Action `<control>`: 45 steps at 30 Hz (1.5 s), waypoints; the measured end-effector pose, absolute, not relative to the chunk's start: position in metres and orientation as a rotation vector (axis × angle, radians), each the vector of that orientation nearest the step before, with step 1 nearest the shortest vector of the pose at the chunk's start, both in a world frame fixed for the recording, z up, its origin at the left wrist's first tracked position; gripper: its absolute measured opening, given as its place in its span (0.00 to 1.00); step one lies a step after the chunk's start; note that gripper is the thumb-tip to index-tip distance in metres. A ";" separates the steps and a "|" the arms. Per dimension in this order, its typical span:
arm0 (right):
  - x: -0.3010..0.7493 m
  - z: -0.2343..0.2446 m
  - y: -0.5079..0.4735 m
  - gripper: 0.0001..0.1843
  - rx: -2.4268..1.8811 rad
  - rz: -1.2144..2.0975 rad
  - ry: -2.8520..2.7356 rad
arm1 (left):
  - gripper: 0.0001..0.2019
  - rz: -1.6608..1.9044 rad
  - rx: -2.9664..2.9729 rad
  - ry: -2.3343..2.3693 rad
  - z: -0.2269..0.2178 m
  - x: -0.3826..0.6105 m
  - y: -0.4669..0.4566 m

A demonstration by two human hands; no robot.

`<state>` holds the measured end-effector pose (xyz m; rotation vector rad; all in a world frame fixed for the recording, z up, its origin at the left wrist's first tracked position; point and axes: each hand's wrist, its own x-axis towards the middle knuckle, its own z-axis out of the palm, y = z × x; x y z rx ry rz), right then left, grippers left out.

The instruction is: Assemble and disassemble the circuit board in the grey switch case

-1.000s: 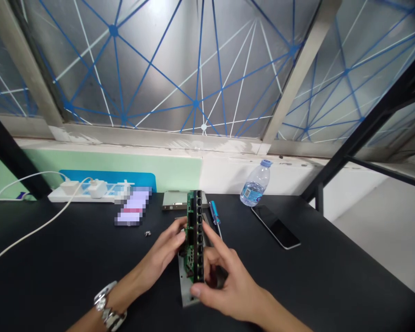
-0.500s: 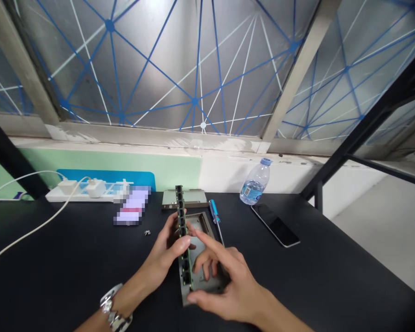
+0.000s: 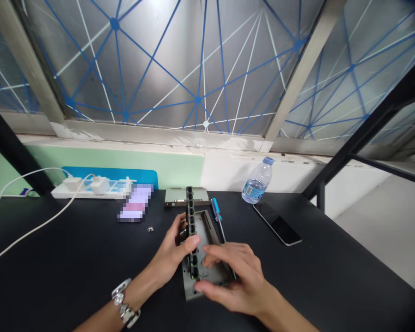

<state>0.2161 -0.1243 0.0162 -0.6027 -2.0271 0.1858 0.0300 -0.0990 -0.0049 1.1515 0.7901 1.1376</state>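
My left hand (image 3: pixel 174 251) grips a green circuit board (image 3: pixel 191 221) with a row of black ports, held on edge over a grey metal case (image 3: pixel 207 226) on the black table. Its thumb presses the board's port side. My right hand (image 3: pixel 233 276) rests on the near end of the case, fingers curled over its rim and thumb along the front edge. A blue-handled screwdriver (image 3: pixel 216 213) lies just right of the case. A flat grey cover plate (image 3: pixel 175 197) sits behind it.
A water bottle (image 3: pixel 257 182) and a dark phone (image 3: pixel 277 224) lie at the right. A white power strip (image 3: pixel 90 189) with chargers and white cables (image 3: pixel 31 230) is at the back left. Small screws (image 3: pixel 151 228) lie left of the case. The table edge (image 3: pixel 366 258) runs along the right.
The board has swung from lying over the case to standing on edge at its left side. My right hand let go of the board and dropped onto the case.
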 end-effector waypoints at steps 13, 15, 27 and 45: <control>0.205 0.016 -0.139 0.08 -0.629 0.166 -2.189 | 0.28 1.195 1.079 0.817 -0.004 0.027 -0.095; 0.205 0.016 -0.139 0.09 -0.634 0.164 -2.195 | 0.27 1.199 1.092 0.816 -0.004 0.027 -0.095; 0.205 0.018 -0.141 0.09 -0.592 0.211 -2.261 | 0.28 1.172 1.168 0.836 -0.007 0.026 -0.097; 0.205 0.020 -0.141 0.07 -0.600 0.121 -2.241 | 0.28 1.158 1.198 0.832 -0.007 0.024 -0.094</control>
